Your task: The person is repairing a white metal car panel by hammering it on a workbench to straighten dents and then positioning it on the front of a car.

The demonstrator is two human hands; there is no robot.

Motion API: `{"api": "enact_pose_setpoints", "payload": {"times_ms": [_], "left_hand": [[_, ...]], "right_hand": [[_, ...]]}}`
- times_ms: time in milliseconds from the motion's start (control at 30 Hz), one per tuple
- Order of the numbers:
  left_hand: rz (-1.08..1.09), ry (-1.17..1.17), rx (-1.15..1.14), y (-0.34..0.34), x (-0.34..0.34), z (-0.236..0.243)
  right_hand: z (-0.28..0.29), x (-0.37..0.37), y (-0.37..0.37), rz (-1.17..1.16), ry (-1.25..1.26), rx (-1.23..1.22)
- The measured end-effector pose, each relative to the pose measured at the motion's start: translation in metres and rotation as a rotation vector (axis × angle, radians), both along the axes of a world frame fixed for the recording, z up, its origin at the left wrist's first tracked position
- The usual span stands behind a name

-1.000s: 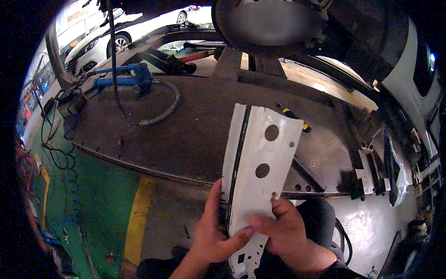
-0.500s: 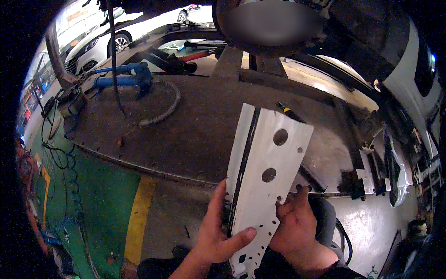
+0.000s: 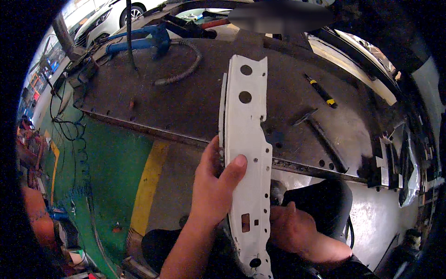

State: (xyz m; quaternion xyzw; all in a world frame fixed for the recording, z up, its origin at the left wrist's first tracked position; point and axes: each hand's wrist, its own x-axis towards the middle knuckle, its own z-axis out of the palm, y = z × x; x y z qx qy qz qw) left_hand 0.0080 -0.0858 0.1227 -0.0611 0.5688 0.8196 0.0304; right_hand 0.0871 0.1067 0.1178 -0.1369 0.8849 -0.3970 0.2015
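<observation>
My left hand [image 3: 223, 172] grips a long white metal panel [image 3: 248, 135], thumb over its face and fingers at its left edge. The panel stands lengthwise in front of me, with two large round holes near its top and smaller holes along the right side. My right hand [image 3: 290, 225] is curled beside and partly behind its lower right edge; what its fingers hold is hidden. Beyond the panel, a yellow-and-black tool [image 3: 319, 89] and a hammer [image 3: 325, 144] lie on the dark steel platform [image 3: 176, 107].
A blue hydraulic cylinder [image 3: 139, 43] and a ribbed hose [image 3: 195, 65] rest on the platform. Loose cables [image 3: 60, 121] hang at the left, over green floor [image 3: 111, 172]. Plastic-wrapped parts [image 3: 408, 172] stand at the right. A white car [image 3: 100, 23] is parked behind.
My view has shifted. The panel has turned more upright and slid forward, showing more of its lower part. My left hand has moved up; my right hand has dropped lower behind the edge.
</observation>
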Motion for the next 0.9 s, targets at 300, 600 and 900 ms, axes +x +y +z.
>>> {"api": "enact_pose_setpoints", "payload": {"times_ms": [300, 600, 900], "left_hand": [[0.038, 0.053, 0.001, 0.002, 0.002, 0.008], [0.12, 0.012, 0.026, -0.003, -0.001, 0.011], [0.192, 0.057, -0.269, 0.0, -0.002, 0.0]], "right_hand": [[0.0, 0.008, 0.007, -0.276, -0.883, -0.834], [-0.01, 0.023, 0.005, -0.19, -0.963, -0.865], [0.006, 0.005, -0.007, -0.044, -0.869, -0.649]]}}
